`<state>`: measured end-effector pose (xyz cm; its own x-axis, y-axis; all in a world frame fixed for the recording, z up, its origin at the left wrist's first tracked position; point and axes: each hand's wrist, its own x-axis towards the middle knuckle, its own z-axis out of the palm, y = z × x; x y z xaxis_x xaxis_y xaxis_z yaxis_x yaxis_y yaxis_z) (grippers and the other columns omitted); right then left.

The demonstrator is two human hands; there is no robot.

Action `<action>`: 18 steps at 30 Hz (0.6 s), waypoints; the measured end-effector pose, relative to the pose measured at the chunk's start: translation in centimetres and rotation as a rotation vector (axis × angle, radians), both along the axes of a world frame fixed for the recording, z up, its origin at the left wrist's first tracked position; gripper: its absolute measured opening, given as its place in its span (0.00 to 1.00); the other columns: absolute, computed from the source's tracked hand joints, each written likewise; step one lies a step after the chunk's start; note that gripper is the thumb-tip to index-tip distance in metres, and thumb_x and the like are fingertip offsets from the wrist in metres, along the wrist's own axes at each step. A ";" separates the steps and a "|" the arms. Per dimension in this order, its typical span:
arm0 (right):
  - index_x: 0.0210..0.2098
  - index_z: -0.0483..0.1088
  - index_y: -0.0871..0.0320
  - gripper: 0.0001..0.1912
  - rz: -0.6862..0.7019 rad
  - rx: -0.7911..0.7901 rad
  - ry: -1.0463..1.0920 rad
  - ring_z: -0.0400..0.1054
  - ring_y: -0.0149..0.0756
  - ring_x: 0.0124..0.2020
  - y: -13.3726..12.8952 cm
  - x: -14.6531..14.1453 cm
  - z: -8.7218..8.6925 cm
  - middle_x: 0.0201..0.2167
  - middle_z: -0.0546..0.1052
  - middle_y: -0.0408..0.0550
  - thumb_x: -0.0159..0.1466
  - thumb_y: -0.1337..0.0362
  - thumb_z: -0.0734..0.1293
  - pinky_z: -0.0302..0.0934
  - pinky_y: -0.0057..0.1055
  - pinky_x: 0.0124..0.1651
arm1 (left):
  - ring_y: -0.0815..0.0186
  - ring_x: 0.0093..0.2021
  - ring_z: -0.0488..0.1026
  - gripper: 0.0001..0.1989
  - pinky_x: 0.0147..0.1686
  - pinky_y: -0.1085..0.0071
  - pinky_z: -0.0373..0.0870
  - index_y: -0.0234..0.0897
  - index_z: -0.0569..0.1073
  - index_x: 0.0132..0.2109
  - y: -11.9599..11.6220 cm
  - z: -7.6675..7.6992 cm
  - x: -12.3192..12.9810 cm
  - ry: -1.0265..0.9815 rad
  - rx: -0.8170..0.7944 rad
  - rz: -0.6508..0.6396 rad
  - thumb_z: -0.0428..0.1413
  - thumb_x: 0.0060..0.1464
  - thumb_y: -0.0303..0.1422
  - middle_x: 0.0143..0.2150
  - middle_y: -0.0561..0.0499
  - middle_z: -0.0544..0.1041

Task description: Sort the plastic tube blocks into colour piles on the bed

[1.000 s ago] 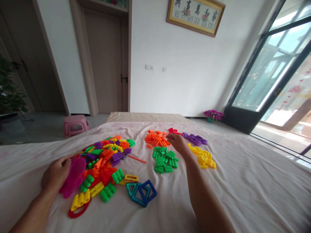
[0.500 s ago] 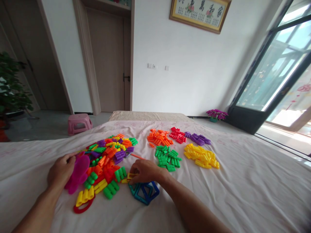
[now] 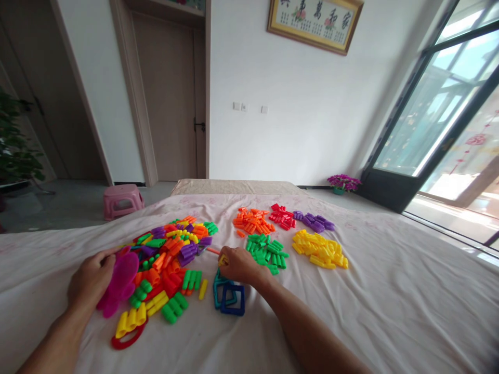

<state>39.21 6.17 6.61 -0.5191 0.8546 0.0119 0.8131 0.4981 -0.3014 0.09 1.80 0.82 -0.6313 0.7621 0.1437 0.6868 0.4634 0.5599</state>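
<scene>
My left hand (image 3: 91,278) is closed on the edge of a magenta plastic piece with rounded lobes (image 3: 119,285), left of a mixed heap of plastic building blocks (image 3: 171,254). Pinched in the fingers of my right hand (image 3: 239,265) is a yellow building block (image 3: 223,259), mostly covered by them. Just below that hand lie a teal square frame piece (image 3: 217,295) and a dark blue square frame piece (image 3: 242,301), overlapping. One yellow block (image 3: 203,289) rests alone between the frames and the heap. A red ring-like piece (image 3: 128,340) sits at the heap's near edge.
Sorted piles lie beyond my right hand: green (image 3: 271,254), orange (image 3: 253,221), red (image 3: 283,216), purple (image 3: 315,222) and yellow (image 3: 319,249) blocks. A wrinkled pale cloth (image 3: 390,291) covers the surface. A pink stool (image 3: 123,201) stands on the floor at left.
My right hand has lifted the yellow block up and away from the heap's right edge. The teal and blue frames have shifted and turned. My left hand stays at the magenta piece.
</scene>
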 end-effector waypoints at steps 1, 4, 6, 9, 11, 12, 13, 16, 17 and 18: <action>0.46 0.73 0.55 0.17 0.018 0.012 0.006 0.73 0.44 0.42 0.0 0.0 -0.1 0.40 0.80 0.51 0.57 0.65 0.63 0.59 0.31 0.37 | 0.53 0.41 0.75 0.25 0.36 0.66 0.66 0.41 0.75 0.54 0.0 0.0 0.0 -0.003 -0.009 0.000 0.41 0.61 0.45 0.49 0.41 0.79; 0.46 0.74 0.54 0.19 0.125 0.085 0.068 0.71 0.42 0.45 0.0 -0.1 -0.4 0.43 0.79 0.49 0.55 0.68 0.65 0.60 0.33 0.44 | 0.53 0.41 0.75 0.25 0.36 0.66 0.66 0.42 0.75 0.54 0.1 -0.1 -0.1 0.005 -0.021 0.008 0.41 0.62 0.45 0.49 0.41 0.79; 0.46 0.74 0.53 0.20 0.197 0.142 0.122 0.70 0.41 0.47 0.1 -0.2 -0.5 0.44 0.78 0.48 0.54 0.71 0.65 0.59 0.34 0.49 | 0.54 0.41 0.75 0.25 0.37 0.66 0.66 0.41 0.75 0.54 0.1 -0.1 -0.1 0.009 -0.011 0.002 0.41 0.62 0.45 0.49 0.41 0.79; 0.43 0.76 0.52 0.15 0.292 0.158 0.176 0.68 0.41 0.49 0.1 -0.5 -0.7 0.43 0.78 0.46 0.57 0.69 0.67 0.57 0.35 0.53 | 0.54 0.41 0.75 0.25 0.37 0.66 0.66 0.41 0.76 0.54 0.1 -0.2 -0.2 0.012 -0.004 0.001 0.42 0.61 0.45 0.49 0.41 0.79; 0.42 0.77 0.51 0.12 0.365 0.134 0.183 0.68 0.41 0.49 0.0 -0.7 -0.7 0.42 0.79 0.45 0.58 0.63 0.70 0.56 0.35 0.54 | 0.54 0.41 0.74 0.25 0.37 0.66 0.66 0.42 0.76 0.54 0.1 -0.3 -0.3 0.009 -0.006 0.006 0.41 0.61 0.45 0.50 0.41 0.79; 0.43 0.77 0.51 0.12 0.392 0.122 0.181 0.68 0.40 0.48 -0.1 -0.8 -0.8 0.41 0.79 0.44 0.58 0.59 0.72 0.56 0.35 0.54 | 0.54 0.41 0.74 0.25 0.37 0.66 0.66 0.42 0.75 0.54 0.1 -0.4 -0.3 0.004 -0.009 0.008 0.41 0.61 0.45 0.50 0.41 0.79; 0.43 0.77 0.51 0.14 0.412 0.111 0.175 0.68 0.40 0.48 -0.2 -1.0 -0.8 0.41 0.79 0.44 0.58 0.56 0.73 0.56 0.34 0.54 | 0.54 0.41 0.74 0.25 0.38 0.66 0.66 0.43 0.75 0.55 0.2 -0.5 -0.4 -0.002 -0.010 0.007 0.41 0.62 0.45 0.50 0.42 0.78; 0.43 0.77 0.51 0.18 0.430 0.093 0.148 0.68 0.39 0.47 -0.5 -1.3 -1.0 0.41 0.78 0.45 0.58 0.48 0.73 0.56 0.33 0.52 | 0.55 0.41 0.74 0.25 0.38 0.66 0.65 0.43 0.75 0.55 0.2 -0.6 -0.5 0.000 -0.012 0.006 0.41 0.61 0.45 0.51 0.42 0.78; 0.43 0.78 0.51 0.19 0.433 0.093 0.138 0.67 0.39 0.46 -0.6 -1.4 -1.1 0.41 0.78 0.45 0.59 0.47 0.72 0.56 0.33 0.51 | 0.55 0.42 0.74 0.25 0.38 0.65 0.65 0.43 0.75 0.55 0.2 -0.6 -0.5 0.006 -0.013 0.006 0.41 0.61 0.45 0.51 0.42 0.78; 0.43 0.78 0.51 0.19 0.436 0.096 0.131 0.67 0.39 0.46 -0.7 -1.4 -1.2 0.41 0.78 0.46 0.59 0.45 0.71 0.56 0.33 0.50 | 0.54 0.41 0.74 0.25 0.38 0.65 0.65 0.43 0.75 0.55 0.2 -0.6 -0.5 0.012 -0.014 0.007 0.41 0.62 0.45 0.50 0.42 0.78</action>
<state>37.77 5.52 5.40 -0.8188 0.5485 0.1694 0.4795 0.8158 -0.3234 -0.42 2.05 0.20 -0.6352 0.7595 0.1404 0.6901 0.4764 0.5448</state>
